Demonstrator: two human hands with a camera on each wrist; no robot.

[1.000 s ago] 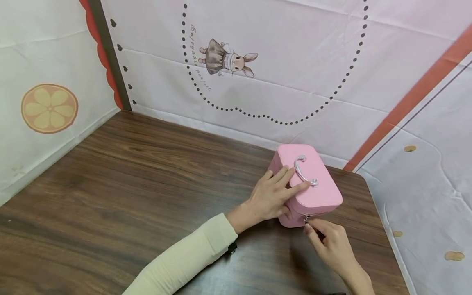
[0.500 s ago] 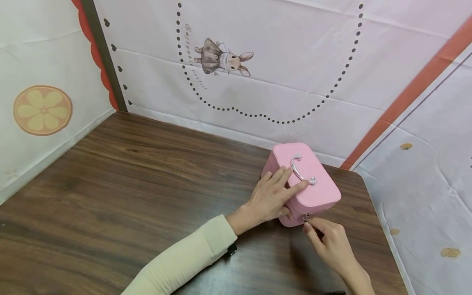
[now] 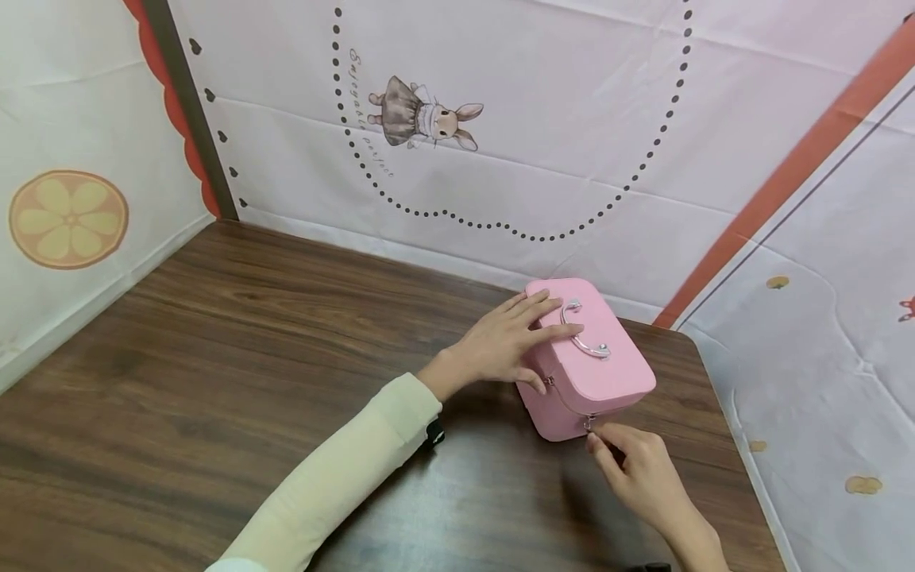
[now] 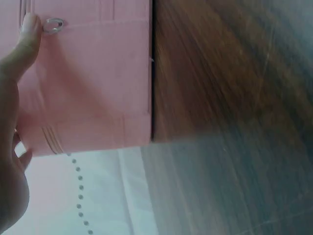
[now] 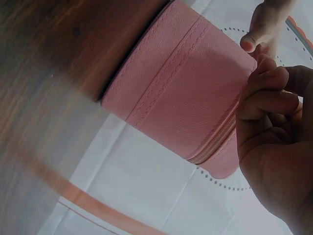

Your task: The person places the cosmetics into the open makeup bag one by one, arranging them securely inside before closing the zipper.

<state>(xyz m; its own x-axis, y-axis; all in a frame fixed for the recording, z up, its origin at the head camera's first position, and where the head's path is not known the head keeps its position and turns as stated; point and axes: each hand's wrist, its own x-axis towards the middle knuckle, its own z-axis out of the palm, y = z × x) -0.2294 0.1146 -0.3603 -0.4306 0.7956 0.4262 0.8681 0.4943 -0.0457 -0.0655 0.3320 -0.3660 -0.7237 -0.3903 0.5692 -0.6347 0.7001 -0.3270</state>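
Observation:
A pink zippered case with a silver handle on its lid stands at the table's far right. My left hand rests its outstretched fingers on the lid, one finger across the handle. Its thumb lies on the case's long side, beside a ring-shaped zipper pull. At the near corner, my right hand pinches a second zipper pull between thumb and forefinger. In the right wrist view, curled fingers hide that pull, and the zipper track runs along the case below the lid. The lid is down.
The dark wooden table stretches away to the left of the case. Behind stands a white printed cloth wall, close to the case's far end. A similar cloth wall borders the table's right side.
My left hand has slid toward the case's far end, and its thumb has shifted up, uncovering the zipper pull on the long side. My right hand keeps its pinch at the near corner.

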